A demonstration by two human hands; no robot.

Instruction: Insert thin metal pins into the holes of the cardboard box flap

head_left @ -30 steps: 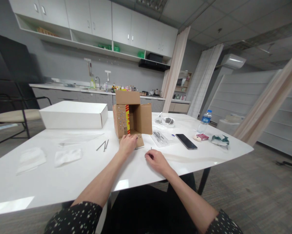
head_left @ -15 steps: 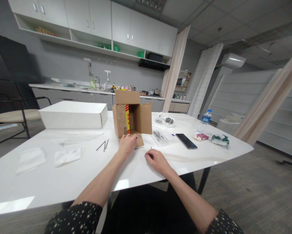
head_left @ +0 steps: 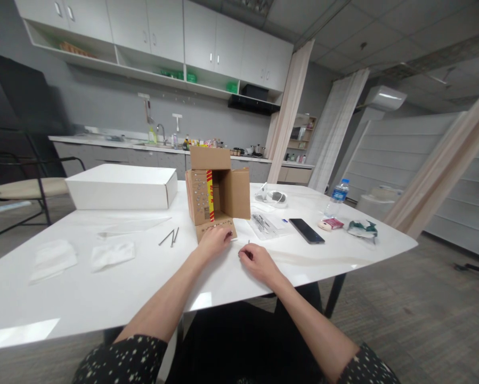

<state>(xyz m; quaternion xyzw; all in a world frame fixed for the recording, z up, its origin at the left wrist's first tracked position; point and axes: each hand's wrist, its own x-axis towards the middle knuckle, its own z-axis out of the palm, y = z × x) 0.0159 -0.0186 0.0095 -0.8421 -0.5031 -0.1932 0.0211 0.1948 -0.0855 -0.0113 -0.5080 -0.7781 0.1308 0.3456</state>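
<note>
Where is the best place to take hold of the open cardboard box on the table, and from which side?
Probably the top edges of the two side walls of the cardboard box, coming from above. It stands upright with its flaps folded open toward the person, so the walls are free, while the left hand covers the bottom flap. Loose flaps would likely bend.

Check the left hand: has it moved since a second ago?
Yes. The left hand has slid back toward the person, off the cardboard box's lower flap, which it covered before; the flap's row of holes now shows.
</note>
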